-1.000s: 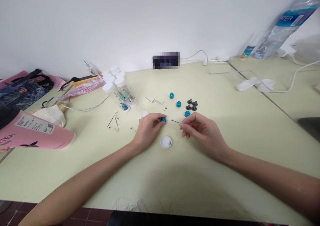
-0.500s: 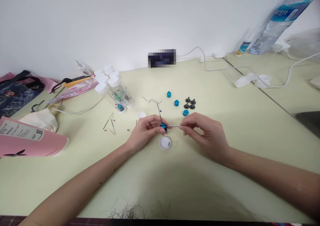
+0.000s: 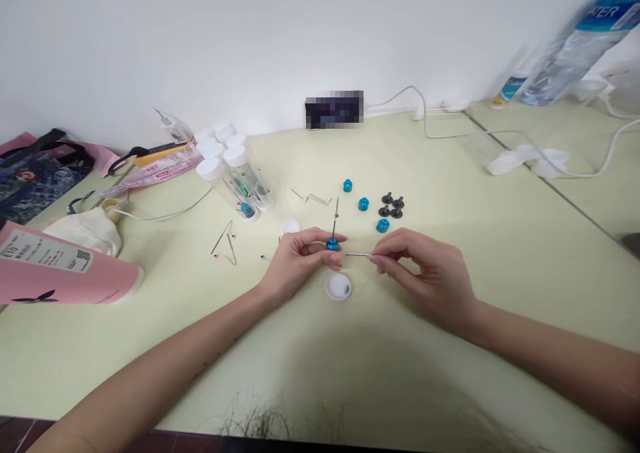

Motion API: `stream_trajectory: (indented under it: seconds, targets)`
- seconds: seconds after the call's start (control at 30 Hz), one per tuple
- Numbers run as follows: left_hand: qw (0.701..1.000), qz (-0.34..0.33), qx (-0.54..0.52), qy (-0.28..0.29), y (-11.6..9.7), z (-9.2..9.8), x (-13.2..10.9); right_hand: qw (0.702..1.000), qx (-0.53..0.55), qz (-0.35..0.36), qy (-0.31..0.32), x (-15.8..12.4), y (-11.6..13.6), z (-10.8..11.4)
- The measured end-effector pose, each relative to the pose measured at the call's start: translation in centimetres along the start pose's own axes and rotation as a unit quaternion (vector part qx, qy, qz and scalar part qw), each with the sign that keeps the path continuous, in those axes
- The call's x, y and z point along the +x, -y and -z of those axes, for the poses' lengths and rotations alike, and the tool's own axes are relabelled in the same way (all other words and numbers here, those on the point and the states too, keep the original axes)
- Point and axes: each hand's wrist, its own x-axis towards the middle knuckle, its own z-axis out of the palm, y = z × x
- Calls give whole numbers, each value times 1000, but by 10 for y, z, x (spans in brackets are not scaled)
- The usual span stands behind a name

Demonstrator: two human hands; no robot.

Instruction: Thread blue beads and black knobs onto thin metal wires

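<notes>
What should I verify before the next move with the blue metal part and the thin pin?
1. Left hand pinches the blue metal part: ok.
2. Upright pin stands out of that part: ok; its depth, cannot tell.
3. Right hand grips the thin metal pin at its end: ok.
4. Pin tip points at the part's side: ok; touching it, cannot tell.
5. White cap lies just below both hands, untouched: ok.
6. Spare blue parts and black screws lie behind the hands: ok.

Bare table in front, white cap between left hand and right hand, blue nuts, vials, seemingly wires beyond.
</notes>
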Motion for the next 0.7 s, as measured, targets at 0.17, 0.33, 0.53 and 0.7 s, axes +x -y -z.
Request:
stream_trajectory:
  seconds: [0.17,0.33,0.53,0.7]
  targets:
    - [1000,24,5,-10,-1,-2,-1,1000,4,-3,-1,0,0,0]
    - [1000,25,0,-18,-2,-2,-2,1000,1,-10,-2,0,0,0]
    - [1000,-7,-5,30,-5,-2,-2,1000,2,-7,-8,1,1,0]
    - [996,-54,-16,72,-4,-1,0,1000,5,-6,-15,1,0,-1]
